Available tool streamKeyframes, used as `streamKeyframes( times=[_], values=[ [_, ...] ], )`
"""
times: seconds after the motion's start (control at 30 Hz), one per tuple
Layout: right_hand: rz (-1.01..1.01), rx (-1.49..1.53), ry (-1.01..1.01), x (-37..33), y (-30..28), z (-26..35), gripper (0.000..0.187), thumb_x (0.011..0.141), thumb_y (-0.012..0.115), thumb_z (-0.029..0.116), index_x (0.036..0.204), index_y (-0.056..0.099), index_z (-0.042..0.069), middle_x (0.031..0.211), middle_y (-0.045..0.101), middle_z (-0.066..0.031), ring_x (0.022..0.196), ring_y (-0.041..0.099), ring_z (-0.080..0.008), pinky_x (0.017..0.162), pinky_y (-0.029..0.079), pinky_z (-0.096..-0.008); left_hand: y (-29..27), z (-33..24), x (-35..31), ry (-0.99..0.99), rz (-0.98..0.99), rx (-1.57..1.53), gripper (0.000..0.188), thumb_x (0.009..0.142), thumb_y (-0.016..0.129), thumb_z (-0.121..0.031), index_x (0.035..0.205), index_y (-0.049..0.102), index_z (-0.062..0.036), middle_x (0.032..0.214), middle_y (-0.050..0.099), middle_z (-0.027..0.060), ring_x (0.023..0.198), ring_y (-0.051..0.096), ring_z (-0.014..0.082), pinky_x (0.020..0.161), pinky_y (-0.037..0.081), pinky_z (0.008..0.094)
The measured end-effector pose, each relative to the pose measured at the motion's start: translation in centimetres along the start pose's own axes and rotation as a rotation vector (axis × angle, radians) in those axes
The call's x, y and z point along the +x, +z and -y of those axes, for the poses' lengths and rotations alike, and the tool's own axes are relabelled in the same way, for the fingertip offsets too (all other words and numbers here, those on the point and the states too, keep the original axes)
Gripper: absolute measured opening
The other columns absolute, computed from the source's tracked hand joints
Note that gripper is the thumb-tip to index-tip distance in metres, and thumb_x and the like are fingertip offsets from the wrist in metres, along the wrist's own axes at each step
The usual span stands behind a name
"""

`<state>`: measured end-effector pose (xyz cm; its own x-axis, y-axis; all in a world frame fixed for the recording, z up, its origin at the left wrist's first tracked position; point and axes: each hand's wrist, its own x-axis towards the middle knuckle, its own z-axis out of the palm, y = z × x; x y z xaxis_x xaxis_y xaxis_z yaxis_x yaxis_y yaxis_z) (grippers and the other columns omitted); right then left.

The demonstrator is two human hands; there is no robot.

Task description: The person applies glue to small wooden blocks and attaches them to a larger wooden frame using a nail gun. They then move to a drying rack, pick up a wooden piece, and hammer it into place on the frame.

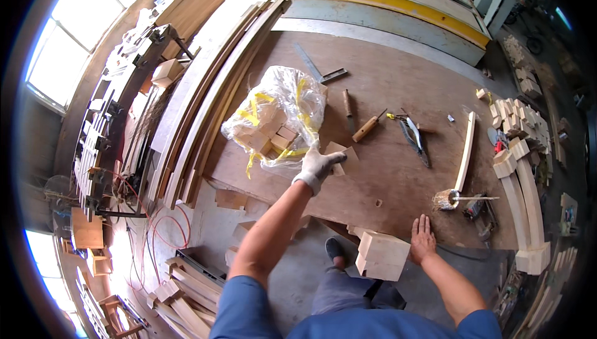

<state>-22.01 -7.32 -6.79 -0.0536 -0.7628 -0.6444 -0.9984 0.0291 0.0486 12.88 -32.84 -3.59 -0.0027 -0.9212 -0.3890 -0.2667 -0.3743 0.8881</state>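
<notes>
My left hand (317, 166), in a pale work glove, reaches over the table with thumb and fingers apart. It is at the near edge of a clear plastic bag (292, 99) with yellow bands, which has several small wooden blocks (264, 137) in it. A flat wooden piece (350, 160) lies beside its fingertips; whether they touch it I cannot tell. My bare right hand (423, 239) rests flat at the table's front edge, fingers stretched. Just left of it, a pale, joined wooden block (384, 255) juts out at the edge.
On the brown tabletop (385, 183) lie a square (317, 68), a wooden-handled awl (369, 126), pliers (415, 140), a curved wooden strip (466, 152) and a glue-crusted can (446, 199) with a stick. Long boards (217, 102) line the left; curved wooden legs (525, 208) stand right.
</notes>
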Motion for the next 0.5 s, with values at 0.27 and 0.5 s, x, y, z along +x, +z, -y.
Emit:
streamKeyframes(
  times=[0.27,0.5],
  values=[
    [-0.003,0.078,0.002,-1.0,-1.2,0.4,0.110,0.077,0.081,0.011,0.165,0.016,-0.003,0.174,0.006,-0.0241,0.162,0.008,-0.0395,0.125,0.033,-0.0536,9.3,2.0,0.7,-0.384,0.221,-0.316,0.064,0.074,0.090,-0.010,0.129,0.057,-0.0051,0.109,0.070,0.0130,0.091,0.075,0.0301,0.067,0.066,0.0460],
    [-0.175,-0.040,-0.057,0.1,3.0,-2.0,0.117,0.070,0.088,0.020,0.163,0.021,0.000,0.172,0.014,-0.0243,0.160,0.016,-0.0410,0.122,0.036,-0.0553,19.2,-0.9,-3.1,-0.223,0.259,-0.134,0.081,0.084,0.084,-0.008,0.154,0.045,-0.0131,0.122,0.067,0.0147,0.097,0.072,0.0267,0.069,0.066,0.0409]
  ],
)
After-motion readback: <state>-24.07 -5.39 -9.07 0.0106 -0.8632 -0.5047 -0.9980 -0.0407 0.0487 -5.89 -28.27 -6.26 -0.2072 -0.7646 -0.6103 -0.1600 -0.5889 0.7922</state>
